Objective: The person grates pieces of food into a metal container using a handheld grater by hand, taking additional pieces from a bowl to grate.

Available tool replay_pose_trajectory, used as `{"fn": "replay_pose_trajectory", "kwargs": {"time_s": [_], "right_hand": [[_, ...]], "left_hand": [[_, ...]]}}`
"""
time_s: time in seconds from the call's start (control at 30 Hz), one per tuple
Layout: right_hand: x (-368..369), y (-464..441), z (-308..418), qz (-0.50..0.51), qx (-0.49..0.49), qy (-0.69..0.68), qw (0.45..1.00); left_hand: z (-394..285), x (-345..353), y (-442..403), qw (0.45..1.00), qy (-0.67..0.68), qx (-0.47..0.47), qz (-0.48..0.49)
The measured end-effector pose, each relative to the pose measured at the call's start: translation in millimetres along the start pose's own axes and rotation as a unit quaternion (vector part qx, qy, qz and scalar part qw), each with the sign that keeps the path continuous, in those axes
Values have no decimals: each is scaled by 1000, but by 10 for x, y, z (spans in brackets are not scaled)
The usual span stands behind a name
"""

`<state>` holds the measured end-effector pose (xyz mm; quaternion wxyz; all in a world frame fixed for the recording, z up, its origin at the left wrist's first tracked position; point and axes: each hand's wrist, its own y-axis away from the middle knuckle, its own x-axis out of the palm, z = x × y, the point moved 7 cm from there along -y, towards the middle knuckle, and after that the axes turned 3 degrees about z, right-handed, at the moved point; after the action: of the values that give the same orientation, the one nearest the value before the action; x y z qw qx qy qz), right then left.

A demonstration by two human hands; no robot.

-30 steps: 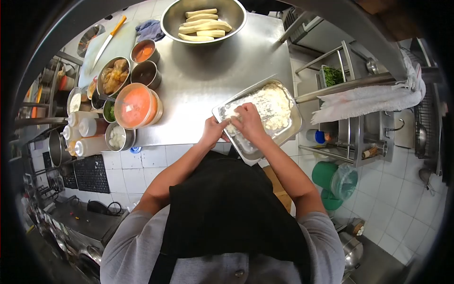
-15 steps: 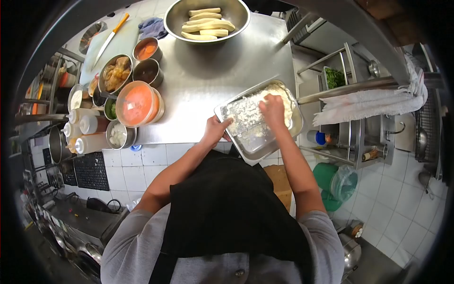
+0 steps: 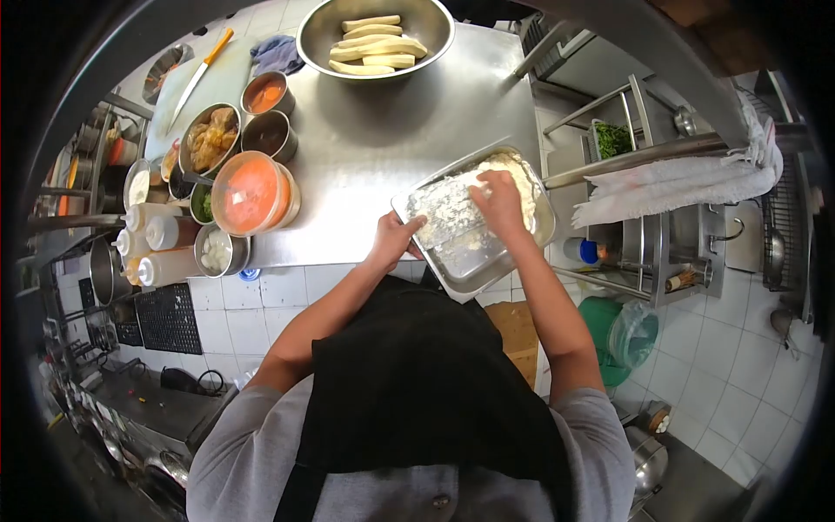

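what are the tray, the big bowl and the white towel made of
The tray looks like metal, perhaps aluminum or steel: grey, with glints on its bare floor. The big bowl seems polished stainless steel, its curved wall shiny. The white towel looks like matte cotton or similar cloth, softly creased.

A working restaurant-style kitchen: a steel worktable (image 3: 348, 200) carries 4 squeeze bottles (image 3: 163, 232) at its left end, with a steel sink (image 3: 696, 246) beyond its right edge.
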<state>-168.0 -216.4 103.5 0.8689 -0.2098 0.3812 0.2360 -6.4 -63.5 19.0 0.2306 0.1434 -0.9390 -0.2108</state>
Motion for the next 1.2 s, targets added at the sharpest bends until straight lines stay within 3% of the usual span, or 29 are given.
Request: {"fn": "replay_pose_trajectory", "kwargs": {"time_s": [0.07, 0.27, 0.37, 0.5, 0.67, 0.87, 0.93, 1.0, 1.1, 1.17, 1.2], "right_hand": [[160, 97, 390, 53, -30, -11, 998], [266, 143, 435, 45, -75, 21, 996], [286, 140, 423, 59, -76, 21, 995], [276, 105, 458, 54, -76, 27, 995], [244, 61, 718, 39, -81, -9, 996], [362, 285, 954, 95, -71, 45, 992], [420, 494, 1045, 194, -106, 61, 973], [295, 721, 799, 233, -103, 71, 964], [-226, 748, 528, 175, -77, 26, 981], [-558, 631, 438, 117, 40, -11, 992], [-585, 637, 409, 108, 45, -12, 993]], "left_hand": [[3, 9, 26, 1000, 1, -1, 3], [-105, -55, 40, 997, -19, -55, 50], [-89, -149, -7, 990, 53, -96, 89], [-113, -232, -109, 995, -43, -68, 55], [-77, -174, -166, 998, -44, -20, 50], [-89, -180, -140, 1000, -19, 2, 24], [-52, -182, -211, 999, -16, 15, 25], [-13, -218, -241, 999, -35, 27, 21], [-46, -267, -195, 999, -50, 5, 0], [-200, -219, -49, 997, -74, -35, -14], [-172, -210, -47, 996, -80, -36, -6]]}}
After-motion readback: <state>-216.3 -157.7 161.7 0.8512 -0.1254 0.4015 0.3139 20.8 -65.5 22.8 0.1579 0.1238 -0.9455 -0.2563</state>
